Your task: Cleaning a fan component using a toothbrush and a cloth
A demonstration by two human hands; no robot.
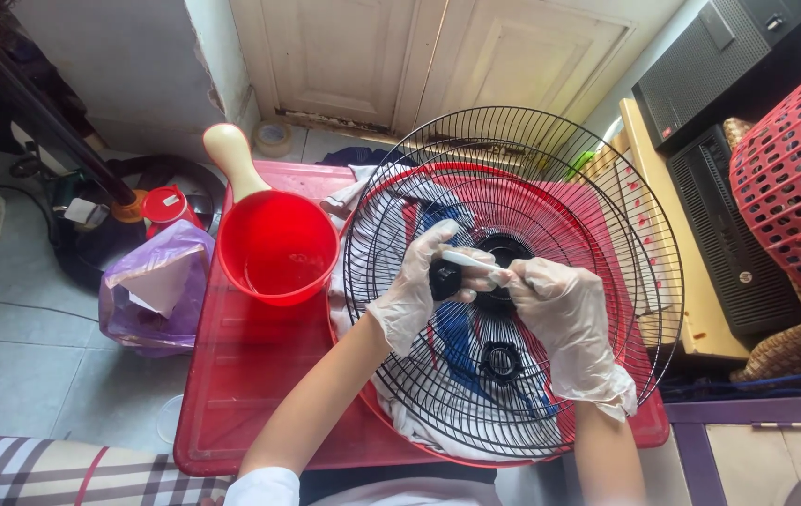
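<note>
A round black wire fan guard [513, 150] lies across a red basin [597, 206] holding cloth and blue fan blades. Both my hands wear clear plastic gloves. My left hand [419, 286] grips a small black knob-like fan part [445, 278] above the guard's middle. My right hand [564, 319] holds a thin white stick-like tool [471, 260], its tip against that black part. A second black ring nut [502, 361] sits lower inside the guard.
A red dipper [277, 245] with a cream handle holds water on the red plastic table [241, 375]. To the left sit a purple plastic bag [152, 286] and a red-lidded jar [166, 204]. A red laundry basket [799, 178] and black computer cases [738, 244] stand right.
</note>
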